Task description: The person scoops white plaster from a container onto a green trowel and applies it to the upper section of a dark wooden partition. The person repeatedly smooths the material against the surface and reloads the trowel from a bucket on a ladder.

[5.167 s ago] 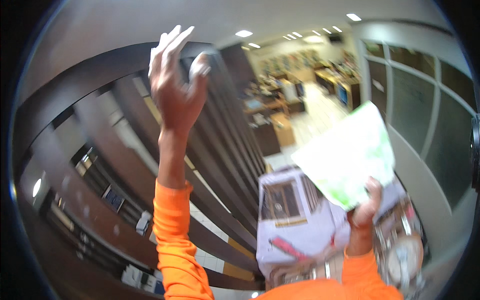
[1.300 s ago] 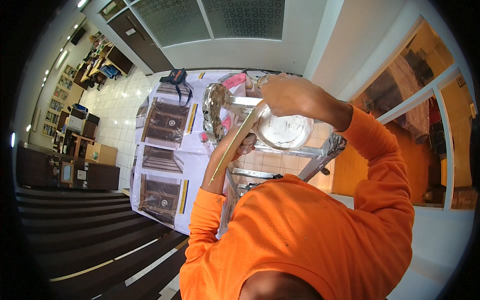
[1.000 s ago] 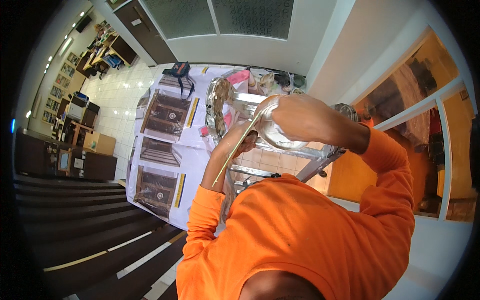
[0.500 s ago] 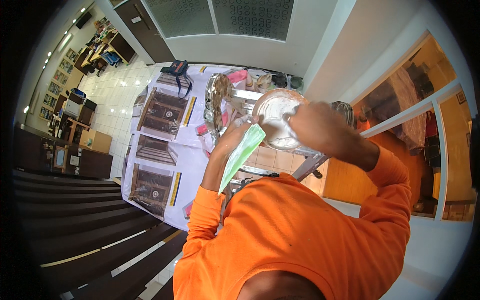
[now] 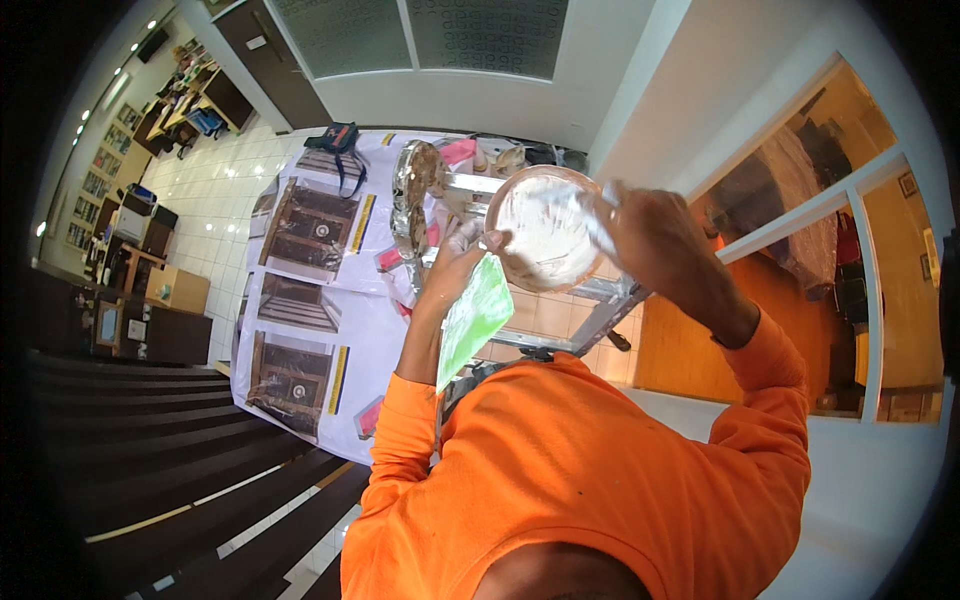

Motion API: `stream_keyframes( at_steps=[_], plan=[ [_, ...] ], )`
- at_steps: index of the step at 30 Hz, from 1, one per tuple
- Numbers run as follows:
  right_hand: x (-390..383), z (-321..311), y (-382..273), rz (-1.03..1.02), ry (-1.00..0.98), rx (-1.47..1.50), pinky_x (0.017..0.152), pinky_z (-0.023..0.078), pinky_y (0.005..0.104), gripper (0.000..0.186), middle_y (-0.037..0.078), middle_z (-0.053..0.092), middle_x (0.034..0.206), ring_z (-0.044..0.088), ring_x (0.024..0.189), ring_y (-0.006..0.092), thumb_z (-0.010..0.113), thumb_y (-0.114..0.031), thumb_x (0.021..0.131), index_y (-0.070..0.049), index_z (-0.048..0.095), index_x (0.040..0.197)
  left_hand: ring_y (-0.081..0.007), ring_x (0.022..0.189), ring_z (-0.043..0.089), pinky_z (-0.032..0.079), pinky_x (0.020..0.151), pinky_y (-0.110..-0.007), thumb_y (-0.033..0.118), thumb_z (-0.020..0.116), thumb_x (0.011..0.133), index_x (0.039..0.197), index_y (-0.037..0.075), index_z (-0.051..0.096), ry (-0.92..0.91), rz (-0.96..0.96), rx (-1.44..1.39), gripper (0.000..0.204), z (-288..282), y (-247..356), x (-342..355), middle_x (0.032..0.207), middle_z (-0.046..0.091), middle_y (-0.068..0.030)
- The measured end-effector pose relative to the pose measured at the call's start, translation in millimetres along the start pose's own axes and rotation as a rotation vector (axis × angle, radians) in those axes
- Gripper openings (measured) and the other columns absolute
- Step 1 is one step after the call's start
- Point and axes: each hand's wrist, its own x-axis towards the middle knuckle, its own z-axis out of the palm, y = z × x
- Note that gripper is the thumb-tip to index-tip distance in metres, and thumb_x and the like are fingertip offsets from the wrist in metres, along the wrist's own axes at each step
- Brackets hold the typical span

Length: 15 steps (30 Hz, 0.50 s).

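A round tan bowl [image 5: 538, 276] with white paste smeared inside is in front of me, above a metal stepladder [image 5: 610, 315]. My left hand [image 5: 452, 268] is closed at the bowl's left side, its thumb over the rim. The same hand grips a bright green flat plastic spreader [image 5: 478, 318], coated with white paste and hanging toward my forearm. My right hand [image 5: 652, 228] is closed around a whitish, paste-covered scraper [image 5: 602, 220] at the bowl's right rim. The scraper is blurred, and its handle is mostly hidden by the fingers.
Printed plastic sheeting [image 5: 345, 255] covers the floor to the left, with a dark bag [image 5: 335, 140] on it. Dark slats [image 5: 180, 440] stand at lower left. A white wall with windows [image 5: 850, 200] rises on the right. Pink pieces [image 5: 460, 151] and other items lie beyond the ladder.
My right hand has moved the scraper from inside the bowl out to its right rim. The bowl's inside shows more, and the green spreader has turned its face further toward view.
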Motion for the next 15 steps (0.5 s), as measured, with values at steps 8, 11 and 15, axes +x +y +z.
stream_keyframes(
  at_steps=[8, 11, 15],
  plan=[
    [-36.0, 11.6, -9.7, 0.099, 0.081, 0.246, 0.066, 0.057, 0.0469, 0.029, 0.019, 0.065, 0.092, 0.069, 0.078, 0.0368, 0.061, -0.02, 0.095, -0.003, 0.062, 0.118, -0.0058, 0.091, 0.054, 0.043, 0.081, -0.022, 0.026, 0.072, 0.093, 0.121, 0.003, 0.06, 0.025, 0.079, 0.078, 0.038, 3.2, 6.2, -10.9, 0.1, 0.063, 0.0011],
    [-40.3, 10.6, -6.8, 0.171, 0.105, 0.195, 0.071, 0.057, 0.0468, 0.033, 0.019, 0.065, 0.095, 0.07, 0.08, 0.0351, 0.062, -0.019, 0.095, -0.002, 0.061, 0.122, -0.0049, 0.089, 0.053, 0.043, 0.078, -0.021, 0.023, 0.073, 0.092, 0.121, 0.003, 0.06, 0.009, 0.114, 0.084, 0.038, 3.5, 3.4, -13.2, 0.1, 0.063, 0.0012],
    [-47.4, 34.7, -15.1, 0.213, 0.072, 0.134, 0.072, 0.057, 0.0456, 0.039, 0.018, 0.065, 0.097, 0.069, 0.082, 0.034, 0.065, -0.019, 0.092, -0.001, 0.06, 0.126, -0.0047, 0.088, 0.055, 0.044, 0.077, -0.021, 0.02, 0.072, 0.092, 0.125, 0.003, 0.058, -0.022, 0.153, 0.096, 0.039, 12.0, 15.3, -18.6, 0.1, 0.064, 0.0007]
  ],
)
